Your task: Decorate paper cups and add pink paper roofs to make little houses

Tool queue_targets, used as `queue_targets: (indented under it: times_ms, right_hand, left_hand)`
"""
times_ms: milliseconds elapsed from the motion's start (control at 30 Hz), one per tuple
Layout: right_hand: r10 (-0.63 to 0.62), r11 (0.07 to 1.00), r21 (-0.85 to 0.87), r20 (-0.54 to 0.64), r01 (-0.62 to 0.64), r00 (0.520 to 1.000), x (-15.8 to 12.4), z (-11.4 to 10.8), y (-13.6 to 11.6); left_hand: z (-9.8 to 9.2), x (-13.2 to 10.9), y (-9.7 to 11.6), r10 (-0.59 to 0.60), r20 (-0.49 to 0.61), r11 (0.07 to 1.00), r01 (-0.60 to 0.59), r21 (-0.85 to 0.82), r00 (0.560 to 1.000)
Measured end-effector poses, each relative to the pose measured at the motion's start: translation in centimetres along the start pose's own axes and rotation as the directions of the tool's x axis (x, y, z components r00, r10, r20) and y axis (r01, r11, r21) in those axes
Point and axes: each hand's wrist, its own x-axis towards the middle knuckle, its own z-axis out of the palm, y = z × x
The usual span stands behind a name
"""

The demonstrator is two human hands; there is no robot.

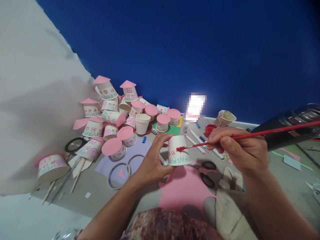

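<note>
The white paper cup [180,157] is held upside down above the table [100,190], tilted slightly, its wide rim ringed with green zigzag strokes, red dabs above them and a pink outline higher up. A long red-handled paintbrush [250,134] slants in from the right, its red-loaded bristles against the cup's side.

White wall [22,43]: greyish, with broad soft shadows beside the stacked cups [107,90].
Blue wall [150,50]: deep and dim, darkening towards the top right corner.
Bright patch [195,106]: blown-out white, coarsely pixelated, a bluish glow around it.
Tabletop [82,200]: moderately lit, dull grey.
Hands [240,146]: slightly soft; forearms [277,203] stretched by wide-angle distortion.
Black cylinder [285,140]: glossy highlights at the right edge.
</note>
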Motion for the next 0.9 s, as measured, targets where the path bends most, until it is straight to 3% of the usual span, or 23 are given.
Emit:
queue_targets:
  times_ms: [233,433,567,767,900]
  right_hand:
    - [0.008,0.999,0.050,-0.048,-0.005,0.999,-0.09,-0.15,0.00]
    - [0.006,1.000,-0.010,0.038,-0.005,0.999,-0.24,-0.20,0.00]
    - [-0.027,1.000,-0.012,-0.031,0.026,0.999,-0.31,-0.34,0.03]
    - [-0.002,1.000,0.000,0.006,0.002,1.000,-0.25,-0.49,0.11]
    - [-0.016,1.000,0.017,-0.041,0.017,0.999,-0.17,-0.61,0.03]
  left_hand:
    - [0.04,0.07,0.23,-0.011,-0.002,1.000,0.011,0.000,1.000]
    - [0.09,0.10,0.17,-0.012,0.003,1.000,0.012,0.010,1.000]
    - [0.08,0.00,-0.10,0.001,0.000,1.000,-0.001,0.025,1.000]
    - [0.05,-0.08,0.05,-0.008,0.005,1.000,0.008,0.014,1.000]
    - [0.02,-0.04,0.25,-0.020,-0.001,1.000,0.020,0.000,1.000]
